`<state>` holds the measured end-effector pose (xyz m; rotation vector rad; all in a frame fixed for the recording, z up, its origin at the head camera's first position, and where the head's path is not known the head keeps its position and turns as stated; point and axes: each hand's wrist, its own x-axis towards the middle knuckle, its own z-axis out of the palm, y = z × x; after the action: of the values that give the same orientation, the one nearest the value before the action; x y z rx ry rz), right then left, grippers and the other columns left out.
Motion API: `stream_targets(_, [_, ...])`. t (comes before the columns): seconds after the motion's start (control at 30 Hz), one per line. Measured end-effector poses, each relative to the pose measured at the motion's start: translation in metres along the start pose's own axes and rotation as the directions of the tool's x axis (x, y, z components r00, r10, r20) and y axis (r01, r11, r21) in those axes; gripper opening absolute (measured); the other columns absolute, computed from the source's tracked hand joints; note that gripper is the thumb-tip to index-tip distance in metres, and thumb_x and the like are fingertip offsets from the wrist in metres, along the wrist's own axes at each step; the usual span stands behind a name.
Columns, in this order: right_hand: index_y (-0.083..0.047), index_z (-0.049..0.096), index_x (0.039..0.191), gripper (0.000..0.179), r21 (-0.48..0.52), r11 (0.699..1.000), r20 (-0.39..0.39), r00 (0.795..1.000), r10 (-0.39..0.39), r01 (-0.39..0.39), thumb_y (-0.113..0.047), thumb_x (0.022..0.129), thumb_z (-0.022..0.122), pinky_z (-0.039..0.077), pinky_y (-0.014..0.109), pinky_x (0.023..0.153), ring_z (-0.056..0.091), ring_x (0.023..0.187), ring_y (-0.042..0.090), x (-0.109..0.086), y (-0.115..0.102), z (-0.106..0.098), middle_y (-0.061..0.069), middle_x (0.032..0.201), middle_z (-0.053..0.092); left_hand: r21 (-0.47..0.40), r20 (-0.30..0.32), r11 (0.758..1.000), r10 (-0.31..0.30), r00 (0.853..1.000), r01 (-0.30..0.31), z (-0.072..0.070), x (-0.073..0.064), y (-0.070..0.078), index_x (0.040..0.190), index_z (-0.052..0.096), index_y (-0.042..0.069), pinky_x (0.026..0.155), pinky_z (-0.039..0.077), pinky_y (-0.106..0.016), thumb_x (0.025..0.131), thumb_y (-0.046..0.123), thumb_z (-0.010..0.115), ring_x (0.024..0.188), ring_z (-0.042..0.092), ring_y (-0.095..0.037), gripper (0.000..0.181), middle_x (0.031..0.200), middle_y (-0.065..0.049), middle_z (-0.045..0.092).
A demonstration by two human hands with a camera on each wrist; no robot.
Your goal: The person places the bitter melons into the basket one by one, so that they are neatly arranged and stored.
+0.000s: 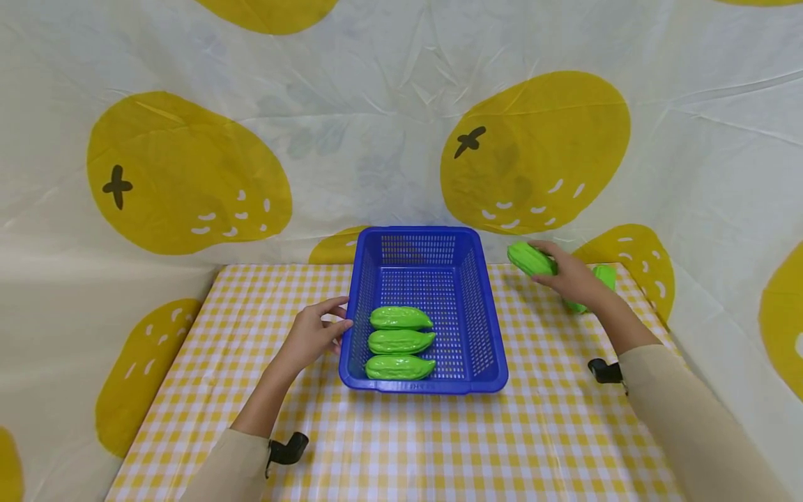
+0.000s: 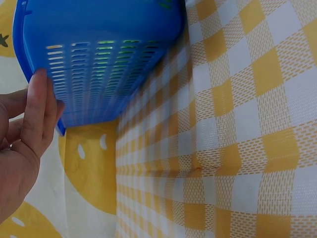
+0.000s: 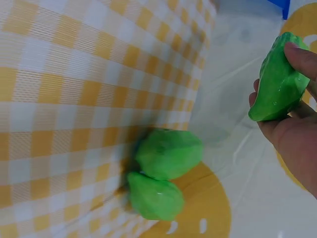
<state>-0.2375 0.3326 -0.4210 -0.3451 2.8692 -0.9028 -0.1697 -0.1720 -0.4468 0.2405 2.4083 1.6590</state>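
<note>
My right hand (image 1: 567, 275) holds a bright green, ridged bitter melon (image 1: 528, 259) above the table, to the right of a blue basket (image 1: 423, 387). In the right wrist view the thumb lies across one side of this bitter melon, fingers round the other, its pointed tip (image 3: 255, 115) sticking out. The fingertips of my left hand (image 1: 314, 333) touch the basket's left rim from outside, with the fingers fairly straight. Inside the basket, three glossy bitter melons lie in a row at the near left: a near one (image 1: 400, 367), a middle one (image 1: 401, 341) and a far one (image 1: 401, 318).
Two more bitter melons, one upper (image 3: 168, 153) and one lower (image 3: 156, 198), lie side by side on the table's right, partly behind my right forearm in the head view. A yellow checked cloth (image 1: 389, 453) covers the table. Behind it hangs a pale curtain (image 1: 364, 174) with yellow fruit prints.
</note>
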Motion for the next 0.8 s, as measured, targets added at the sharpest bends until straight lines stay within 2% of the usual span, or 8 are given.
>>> stream_targets(0.23, [-0.011,0.03,0.161,0.067,-0.018,0.998,0.003,0.998,-0.056,0.056,-0.014,0.103,0.065,0.047,0.069,0.102,0.047,0.133,0.052,0.008,-0.019,-0.016,0.032,0.156,0.038,0.003,-0.002,1.0,0.002,1.0,-0.002,0.0,0.0,0.001,0.149,0.053,0.002,0.057,0.067,-0.045,0.099,0.003,0.068,0.067,0.068,-0.018,0.052,0.122,-0.024,0.062])
stream_targets(0.53, [-0.013,0.031,0.161,0.067,0.01,0.995,0.033,0.994,-0.104,0.104,-0.015,0.103,0.065,0.048,0.066,0.106,0.046,0.138,0.047,0.019,-0.047,-0.023,0.024,0.157,0.041,0.01,-0.006,1.0,0.006,1.0,-0.006,0.0,0.0,0.002,0.148,0.054,0.0,0.056,0.066,-0.042,0.099,0.003,0.068,0.065,0.068,-0.015,0.051,0.121,-0.025,0.062])
stream_targets(0.8, [-0.011,0.032,0.161,0.07,-0.003,0.986,0.057,0.984,-0.168,0.168,-0.01,0.101,0.067,0.048,0.063,0.108,0.047,0.138,0.043,0.037,-0.069,-0.022,0.021,0.159,0.04,0.008,-0.004,1.0,0.005,1.0,-0.005,0.001,0.0,0.001,0.149,0.053,0.0,0.058,0.067,-0.047,0.099,0.003,0.067,0.065,0.068,-0.016,0.052,0.121,-0.025,0.061])
